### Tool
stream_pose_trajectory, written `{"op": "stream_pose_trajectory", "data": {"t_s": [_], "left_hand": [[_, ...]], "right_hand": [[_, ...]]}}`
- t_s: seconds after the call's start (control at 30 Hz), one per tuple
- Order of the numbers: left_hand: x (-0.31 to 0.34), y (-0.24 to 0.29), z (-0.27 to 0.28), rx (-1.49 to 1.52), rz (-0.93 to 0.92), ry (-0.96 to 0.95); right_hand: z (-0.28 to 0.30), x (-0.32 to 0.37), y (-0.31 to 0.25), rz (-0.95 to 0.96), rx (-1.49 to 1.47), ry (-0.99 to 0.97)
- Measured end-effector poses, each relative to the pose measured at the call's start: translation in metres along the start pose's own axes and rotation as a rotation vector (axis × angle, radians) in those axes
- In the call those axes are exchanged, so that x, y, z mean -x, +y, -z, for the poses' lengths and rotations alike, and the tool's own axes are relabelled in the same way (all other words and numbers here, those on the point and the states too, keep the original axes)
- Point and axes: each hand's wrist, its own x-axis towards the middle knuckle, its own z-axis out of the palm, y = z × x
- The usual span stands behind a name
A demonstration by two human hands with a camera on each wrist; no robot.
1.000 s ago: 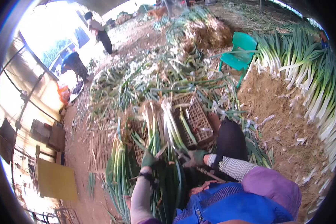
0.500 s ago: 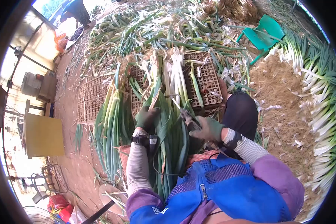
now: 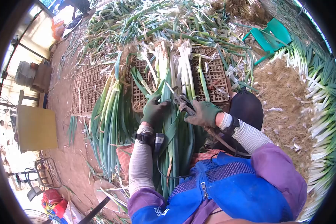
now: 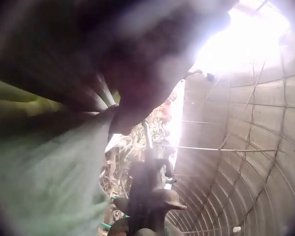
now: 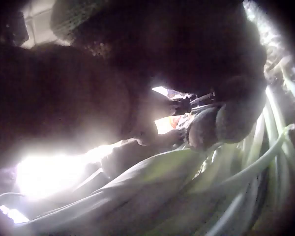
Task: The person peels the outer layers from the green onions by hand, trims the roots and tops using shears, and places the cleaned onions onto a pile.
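Observation:
In the head view my gloved left hand (image 3: 155,110) grips a leek (image 3: 167,84) among the bunch across my lap, its thumb over the green leaves. A broad pale-green leaf (image 4: 54,182) fills the lower left of the left wrist view. My gloved right hand (image 3: 204,113) holds a blow gun (image 3: 183,103) with a thin nozzle pointing up and left, close beside the left hand. A hose (image 3: 222,140) trails from it towards my body. The middle leeks (image 3: 162,59) lie with white stems and roots pointing away; another bunch (image 3: 108,100) lies to the left.
Brown plastic crates (image 3: 216,76) lie under the stems. Beyond them spreads a heap of leek trimmings (image 3: 138,24). On the right are a green plastic chair (image 3: 270,35), a root-covered mound (image 3: 280,97) and a long row of leeks (image 3: 324,130). A yellow board (image 3: 37,128) stands at left.
The head view has tilted down towards my lap. Both hands have come closer together, the blow gun in the right hand now near the left hand's thumb.

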Motion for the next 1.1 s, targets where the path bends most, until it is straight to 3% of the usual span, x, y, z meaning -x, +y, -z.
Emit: {"op": "stream_pose_trajectory", "data": {"t_s": [0.1,0.17,0.2,0.23,0.3,0.33,0.4,0.43,0.57,0.7,0.83,0.9,1.0,1.1], "left_hand": [[0.007,0.010,0.000,-0.179,-0.029,0.126],[-0.004,-0.005,0.016,-0.235,0.092,0.046],[-0.011,-0.007,0.022,-0.267,0.145,0.004],[0.007,0.022,0.014,-0.020,0.180,-0.065],[0.001,0.015,0.020,-0.182,0.224,-0.158],[-0.016,0.018,0.014,-0.263,0.208,-0.209],[-0.025,0.018,-0.001,-0.337,0.113,-0.184],[-0.005,0.058,-0.017,-0.276,0.094,-0.183],[-0.027,0.029,-0.031,-0.376,0.065,-0.123],[-0.005,0.026,-0.040,-0.477,0.091,-0.074],[0.006,0.022,-0.049,-0.183,0.125,-0.060],[0.013,0.025,-0.052,-0.263,0.001,-0.016],[0.007,0.014,-0.049,-0.355,-0.023,0.040],[0.017,0.038,-0.044,-0.101,0.146,-0.040]], "right_hand": [[-0.005,-0.003,0.005,-0.165,0.084,-0.061],[-0.002,-0.001,0.013,-0.230,0.069,-0.128],[0.002,0.002,0.010,-0.203,0.046,-0.107],[0.003,0.009,0.007,-0.179,0.019,-0.088],[0.011,0.024,-0.003,-0.100,0.014,-0.073],[0.027,0.036,-0.019,0.060,-0.068,-0.088],[0.021,0.037,-0.019,0.004,-0.051,-0.105],[0.016,0.034,-0.011,-0.024,-0.018,-0.081],[0.021,0.025,0.023,-0.247,0.009,-0.139],[0.017,0.057,0.025,-0.164,0.010,-0.090],[0.005,0.060,0.032,-0.119,0.000,-0.109],[0.009,0.044,0.034,-0.142,-0.053,-0.050],[-0.002,0.028,0.041,-0.180,-0.036,0.079],[0.000,0.035,0.031,-0.092,0.000,-0.035]]}}
